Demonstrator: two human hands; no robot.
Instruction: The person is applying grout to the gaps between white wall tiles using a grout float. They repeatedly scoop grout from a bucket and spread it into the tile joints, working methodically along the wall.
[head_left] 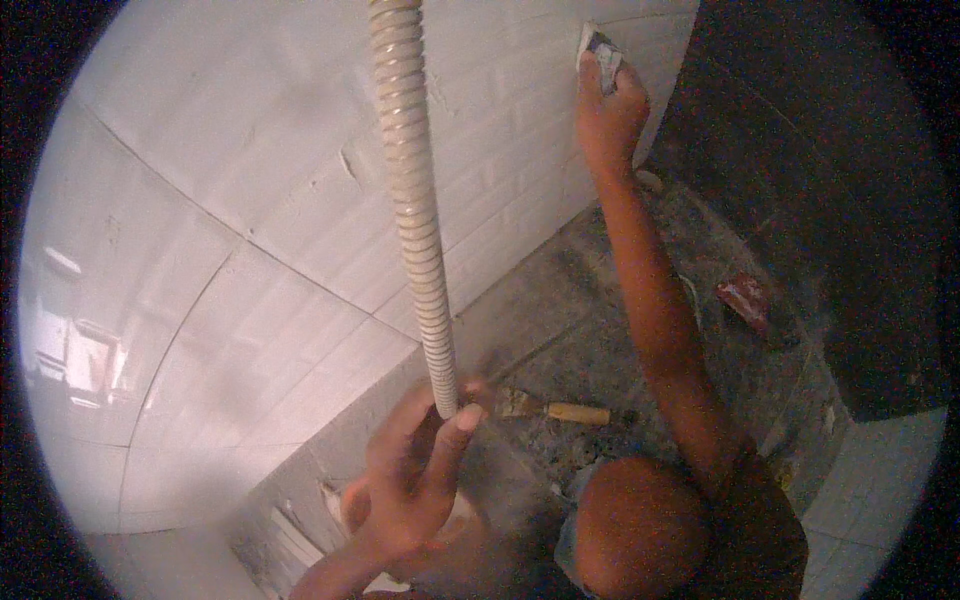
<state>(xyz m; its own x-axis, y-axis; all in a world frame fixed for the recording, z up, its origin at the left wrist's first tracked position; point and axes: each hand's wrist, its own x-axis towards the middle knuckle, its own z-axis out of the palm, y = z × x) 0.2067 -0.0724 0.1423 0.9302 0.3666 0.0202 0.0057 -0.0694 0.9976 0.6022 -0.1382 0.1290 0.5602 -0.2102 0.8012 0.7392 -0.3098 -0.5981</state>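
Ribbed hose (405, 150) runs down into the left grip (412, 485), pinched around its lower part, probably steadying it; the right grip (612, 118), outstretched for reach, clasps a pale pad (607, 68) at the tiled wall (290, 130).

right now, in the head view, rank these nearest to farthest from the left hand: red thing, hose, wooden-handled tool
1. Hose: nearest, held in the left hand.
2. Wooden-handled tool: next, to the hand's right.
3. Red thing: farthest, well right, beyond the tool.
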